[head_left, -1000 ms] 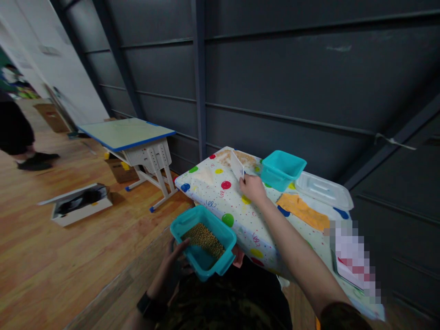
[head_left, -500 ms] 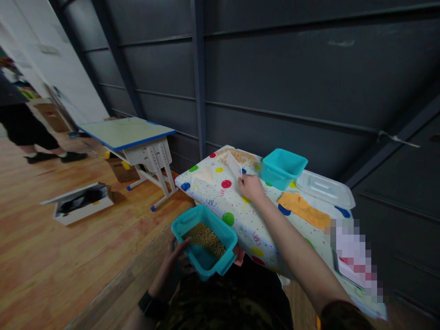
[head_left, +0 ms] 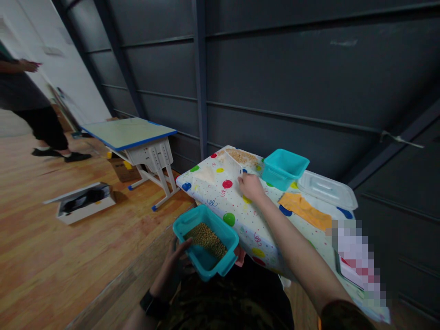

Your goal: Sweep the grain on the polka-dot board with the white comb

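Note:
My left hand grips the near end of a teal tub partly filled with small tan beans, held below the edge of the table over my lap. My right hand reaches across the spotted tablecloth and pinches a white card set on edge against a pile of loose grains at the table's far corner. An empty teal tub stands just right of that hand.
A clear plastic lid and an orange cloth lie right of the empty tub. A blue-edged desk stands to the left, an open flat box on the wooden floor. A person stands far left. A dark wall runs behind.
The white card has tilted lower toward the grain pile under my right hand. The person at far left has walked closer. The bean tub has barely moved.

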{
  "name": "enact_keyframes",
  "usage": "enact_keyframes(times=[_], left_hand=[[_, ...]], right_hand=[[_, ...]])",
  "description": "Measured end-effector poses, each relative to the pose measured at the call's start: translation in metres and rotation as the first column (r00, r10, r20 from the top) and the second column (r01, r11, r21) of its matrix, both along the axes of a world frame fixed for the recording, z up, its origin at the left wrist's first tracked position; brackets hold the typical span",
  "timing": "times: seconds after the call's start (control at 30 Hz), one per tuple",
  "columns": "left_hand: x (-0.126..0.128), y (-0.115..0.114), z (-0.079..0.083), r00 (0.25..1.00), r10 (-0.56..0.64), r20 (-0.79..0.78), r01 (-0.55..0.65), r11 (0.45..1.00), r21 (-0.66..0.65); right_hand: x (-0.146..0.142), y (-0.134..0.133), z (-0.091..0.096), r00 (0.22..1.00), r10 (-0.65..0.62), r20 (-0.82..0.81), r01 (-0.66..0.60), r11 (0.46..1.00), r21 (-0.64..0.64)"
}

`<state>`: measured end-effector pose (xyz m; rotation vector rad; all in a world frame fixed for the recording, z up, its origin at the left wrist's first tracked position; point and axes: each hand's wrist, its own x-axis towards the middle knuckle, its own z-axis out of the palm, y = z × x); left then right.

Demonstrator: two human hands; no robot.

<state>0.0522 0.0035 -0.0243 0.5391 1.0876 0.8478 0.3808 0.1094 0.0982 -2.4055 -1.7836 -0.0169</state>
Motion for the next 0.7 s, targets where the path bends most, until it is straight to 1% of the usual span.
enact_keyframes(times=[0.1, 0.23, 0.33, 0.53, 0.7], left_hand=[[0.001, -0.003, 0.001, 1.000, -0.002, -0.025, 0.004, 0.999, 0.051], [0.004, -0.006, 0.007, 1.000, -0.009, -0.027, 0.010, 0.998, 0.065], [0.005, -0.006, 0.011, 1.000, -0.015, -0.019, 0.016, 0.998, 0.066], [0.004, -0.007, 0.011, 0.999, -0.004, -0.042, 0.006, 0.998, 0.058], [0.005, -0.007, 0.010, 1.000, -0.001, -0.031, 0.003, 0.998, 0.060]], right_hand=[[-0.001, -0.001, 0.000, 0.999, -0.023, -0.037, 0.024, 1.000, 0.020], [0.001, 0.000, 0.000, 0.997, -0.060, -0.055, 0.062, 0.997, 0.041], [-0.002, 0.001, -0.001, 0.998, -0.044, -0.053, 0.046, 0.998, 0.036], [-0.018, 0.004, -0.003, 0.994, 0.044, -0.096, -0.039, 0.998, 0.053], [-0.023, 0.003, -0.003, 0.997, 0.017, -0.071, -0.012, 0.998, 0.069]])
